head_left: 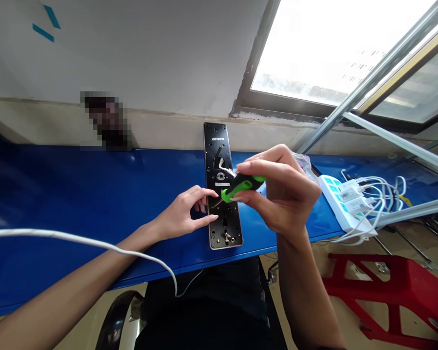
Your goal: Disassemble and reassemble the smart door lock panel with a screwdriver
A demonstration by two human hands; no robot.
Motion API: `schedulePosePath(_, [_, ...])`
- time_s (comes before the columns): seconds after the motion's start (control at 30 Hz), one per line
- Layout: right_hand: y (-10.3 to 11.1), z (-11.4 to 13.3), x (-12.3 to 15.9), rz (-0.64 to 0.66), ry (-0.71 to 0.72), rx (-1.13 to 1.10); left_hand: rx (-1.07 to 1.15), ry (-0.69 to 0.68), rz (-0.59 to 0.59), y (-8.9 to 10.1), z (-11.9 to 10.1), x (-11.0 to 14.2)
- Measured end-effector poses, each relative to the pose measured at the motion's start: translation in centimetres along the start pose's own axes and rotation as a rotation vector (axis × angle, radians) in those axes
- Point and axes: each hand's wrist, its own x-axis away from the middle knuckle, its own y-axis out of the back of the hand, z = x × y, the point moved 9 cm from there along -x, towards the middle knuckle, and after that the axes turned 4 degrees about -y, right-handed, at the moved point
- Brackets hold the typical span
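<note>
A long black panel (215, 133), which looks like the back of a door lock, lies lengthwise on the blue table. Screws, small holes and a short white cable (224, 167) show on its face. My right hand (281, 189) grips a green and black screwdriver (243, 187) between thumb and fingers, tilted with its shaft pointing down and left at the panel. Beside that shaft, my left hand (191, 209) has thumb and forefinger apart at the panel's left edge. Whether the screwdriver's tip touches a screw is too small to tell.
A white power strip (336, 199) with plugged chargers and tangled cables sits on the right of the blue table (95, 194). A white cable (76, 238) crosses over my left forearm. A red stool (397, 287) stands at lower right; metal bars (350, 87) cross the window side.
</note>
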Motion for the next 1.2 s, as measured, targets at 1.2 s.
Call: schedulePosePath(1.2, [-1.4, -0.1, -0.2, 0.088, -0.068, 0.024, 0.007, -0.02, -0.01, 0.1, -0.1, 0.0])
